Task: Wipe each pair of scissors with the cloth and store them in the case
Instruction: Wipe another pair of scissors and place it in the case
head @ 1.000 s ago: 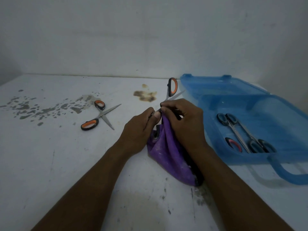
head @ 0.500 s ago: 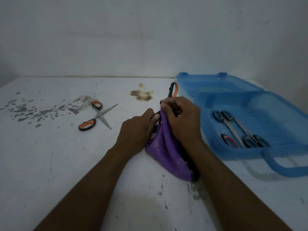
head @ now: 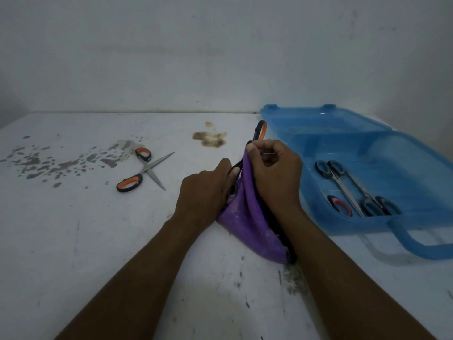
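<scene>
scissors [head: 257, 132] handle up-and-away (axis tilted); right hand [head: 277, 177] pinches cloth [head: 247, 217]

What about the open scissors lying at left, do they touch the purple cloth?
Apart. The head view shows bare table and the left hand between the open scissors and the purple cloth.

Dim, bluish, flat light; soft grain, darkened corners, wide-angle bending at the edges.

Soft purple cloth [head: 247, 217], translucent blue plastic case [head: 348, 141], bare-metal scissor blades [head: 157, 168] — matt, stained white table [head: 73, 241].
</scene>
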